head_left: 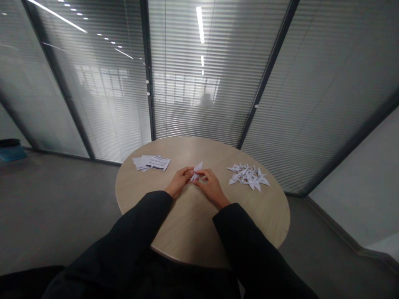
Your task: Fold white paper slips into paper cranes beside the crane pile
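Note:
A small folded piece of white paper (198,167), with pointed ends, is between my two hands over the middle of the round table (193,224). My left hand (180,181) pinches it from the left side. From the right, the thumb and fingers of my right hand (210,186) close on the same paper. One point of the paper sticks up beyond my fingertips; its lower part is partly hidden by them. To the right lies a pile of white folded paper cranes (249,176). Several flat printed sheets (152,162) overlap at the left.
Glass partition panels with blinds (199,112) stand just behind the table's far edge. A white wall (361,178) rises at the right. On the floor at far left is a blue container with a dark top (12,150).

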A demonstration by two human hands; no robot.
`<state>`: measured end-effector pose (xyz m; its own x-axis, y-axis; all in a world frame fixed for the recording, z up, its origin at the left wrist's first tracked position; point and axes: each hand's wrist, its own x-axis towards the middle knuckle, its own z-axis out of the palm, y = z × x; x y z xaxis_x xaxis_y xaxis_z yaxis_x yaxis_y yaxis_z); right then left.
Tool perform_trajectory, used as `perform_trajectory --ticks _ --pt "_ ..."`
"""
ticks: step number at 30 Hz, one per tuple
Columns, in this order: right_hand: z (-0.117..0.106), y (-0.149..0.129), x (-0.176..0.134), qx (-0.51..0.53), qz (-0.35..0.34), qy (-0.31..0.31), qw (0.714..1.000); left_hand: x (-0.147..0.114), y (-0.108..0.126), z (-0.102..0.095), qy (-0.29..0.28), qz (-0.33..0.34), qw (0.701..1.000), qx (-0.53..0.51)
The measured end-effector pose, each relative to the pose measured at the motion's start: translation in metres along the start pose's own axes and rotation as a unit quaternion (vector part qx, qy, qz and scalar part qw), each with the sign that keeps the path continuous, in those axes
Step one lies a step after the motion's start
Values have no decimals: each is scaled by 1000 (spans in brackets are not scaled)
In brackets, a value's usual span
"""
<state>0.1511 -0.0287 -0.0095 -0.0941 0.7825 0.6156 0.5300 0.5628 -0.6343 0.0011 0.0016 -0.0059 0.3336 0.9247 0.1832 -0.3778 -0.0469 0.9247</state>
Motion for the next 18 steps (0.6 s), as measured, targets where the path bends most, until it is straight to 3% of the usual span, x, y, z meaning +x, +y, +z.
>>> perform_trajectory --ticks 13,18 --pt "-3 0 0 53 37 4 998 -1 1 3 2 -7 1000 -14" --pt "-3 0 0 62 38 3 997 -4 4 6 -5 -2 999 39"
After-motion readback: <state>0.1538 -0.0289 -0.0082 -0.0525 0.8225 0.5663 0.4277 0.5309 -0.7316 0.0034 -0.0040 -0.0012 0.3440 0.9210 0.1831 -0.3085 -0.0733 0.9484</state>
